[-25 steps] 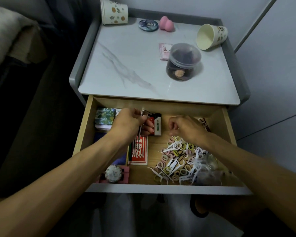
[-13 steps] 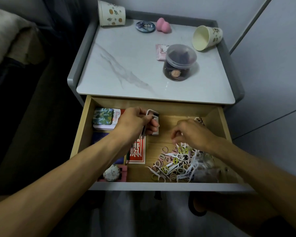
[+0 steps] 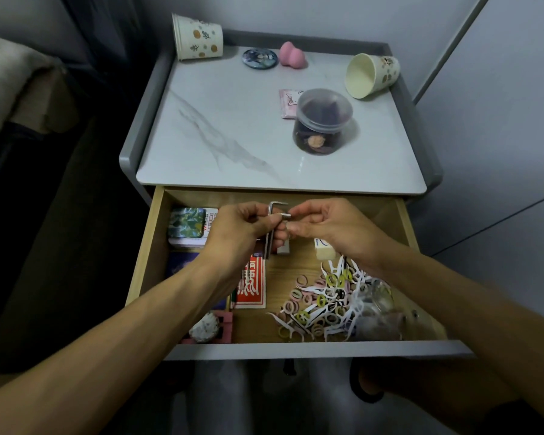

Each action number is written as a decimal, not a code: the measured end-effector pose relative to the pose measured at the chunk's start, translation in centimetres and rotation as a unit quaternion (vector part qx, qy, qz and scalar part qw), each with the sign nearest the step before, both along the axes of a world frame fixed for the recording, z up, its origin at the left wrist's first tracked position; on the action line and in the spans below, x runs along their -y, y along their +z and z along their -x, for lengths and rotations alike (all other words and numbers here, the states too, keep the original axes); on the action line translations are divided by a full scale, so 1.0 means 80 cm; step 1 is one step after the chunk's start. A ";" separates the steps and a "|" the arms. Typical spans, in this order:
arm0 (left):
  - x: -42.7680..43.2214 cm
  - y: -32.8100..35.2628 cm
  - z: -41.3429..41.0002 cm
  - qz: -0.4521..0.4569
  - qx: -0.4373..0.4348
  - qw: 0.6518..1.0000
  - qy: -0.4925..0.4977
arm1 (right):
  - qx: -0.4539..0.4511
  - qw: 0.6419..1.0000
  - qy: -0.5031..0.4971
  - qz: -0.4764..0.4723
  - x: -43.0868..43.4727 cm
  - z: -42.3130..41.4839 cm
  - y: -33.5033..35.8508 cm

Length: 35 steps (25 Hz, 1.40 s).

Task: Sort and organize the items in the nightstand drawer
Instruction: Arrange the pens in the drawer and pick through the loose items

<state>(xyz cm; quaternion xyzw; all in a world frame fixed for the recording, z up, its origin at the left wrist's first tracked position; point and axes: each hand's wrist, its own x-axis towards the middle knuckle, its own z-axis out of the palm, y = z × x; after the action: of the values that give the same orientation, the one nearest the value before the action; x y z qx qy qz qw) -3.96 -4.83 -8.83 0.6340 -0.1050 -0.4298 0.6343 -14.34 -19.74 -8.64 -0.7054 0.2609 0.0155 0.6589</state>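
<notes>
Holding hex key (image 3: pixel 271 210): shank downward, bend pointing right.

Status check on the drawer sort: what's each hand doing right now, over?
Left hand grips hex keys above the drawer. Right hand pinches one key's short end. Pile of hair ties and floss picks loose below, unsorted.

On desk (image 3: pixel 233 127): floral-print paper cups (image 3: pixel 197 36), two; round dark badge (image 3: pixel 259 58), one; pink egg-shaped sponge (image 3: pixel 292 54), one; clear lidded plastic jar (image 3: pixel 323 120), one.
In drawer (image 3: pixel 296 349): silver L-shaped metal hex keys (image 3: pixel 271 227), two; white eraser (image 3: pixel 324 250), one; pastel hair ties (image 3: pixel 297 304), uncountable.
</notes>
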 end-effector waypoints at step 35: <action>-0.002 0.013 -0.009 0.026 -0.051 0.993 0.104 | 0.039 0.994 -0.066 0.078 -0.037 -0.009 0.005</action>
<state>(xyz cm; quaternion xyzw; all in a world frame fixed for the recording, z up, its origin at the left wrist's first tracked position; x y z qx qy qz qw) -3.26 -4.67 -7.80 0.6019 -0.0170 -0.3907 0.6963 -13.66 -16.81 -8.27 -0.7361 0.2817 -0.0761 0.6108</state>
